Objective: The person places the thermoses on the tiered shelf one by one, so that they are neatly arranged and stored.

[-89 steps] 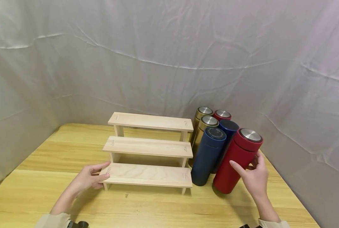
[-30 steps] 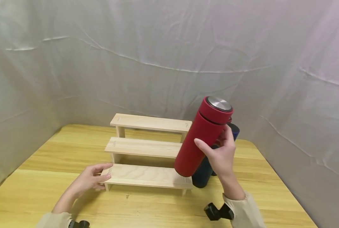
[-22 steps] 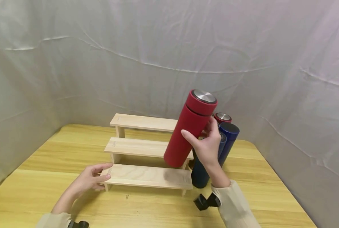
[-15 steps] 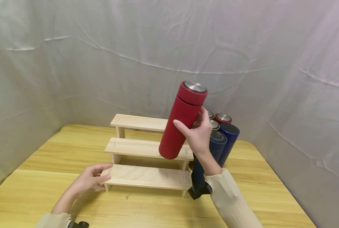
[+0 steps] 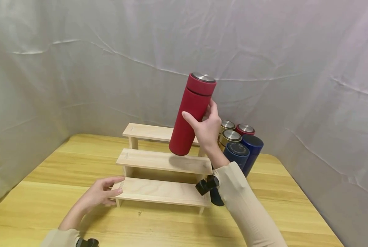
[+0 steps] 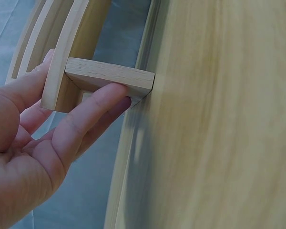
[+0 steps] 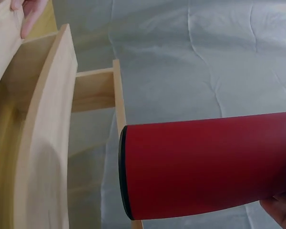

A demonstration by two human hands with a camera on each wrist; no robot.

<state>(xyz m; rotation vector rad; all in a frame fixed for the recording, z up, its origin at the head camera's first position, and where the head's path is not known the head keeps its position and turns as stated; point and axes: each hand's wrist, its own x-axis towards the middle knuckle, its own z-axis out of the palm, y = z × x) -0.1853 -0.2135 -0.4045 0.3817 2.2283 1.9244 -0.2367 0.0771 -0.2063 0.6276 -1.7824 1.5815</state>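
A red thermos (image 5: pixel 191 113) hangs tilted in the air over the middle step of a three-step wooden display stand (image 5: pixel 159 190), its steel-topped lid leaning right. My right hand (image 5: pixel 208 132) grips it around the body, thumb across the front. In the right wrist view the dark-rimmed base of the thermos (image 7: pixel 209 167) points left toward the stand (image 7: pixel 47 124). At the stand's left end, my left hand (image 5: pixel 99 195) holds the lowest step. The left wrist view shows fingers of the left hand (image 6: pixel 52 129) against the leg of the stand (image 6: pixel 109 74).
Right of the stand several thermoses stand together: two gold ones, including a front gold thermos (image 5: pixel 230 137), a red thermos (image 5: pixel 245 129), a glossy blue thermos (image 5: pixel 252 147) and a dark blue thermos (image 5: pixel 237 152) partly behind the right forearm. A grey curtain (image 5: pixel 159 61) hangs behind the wooden table (image 5: pixel 159 228).
My right hand has lifted the red thermos off the table and carried it left and up, over the stand's steps. The left hand has stayed at the stand's left end.
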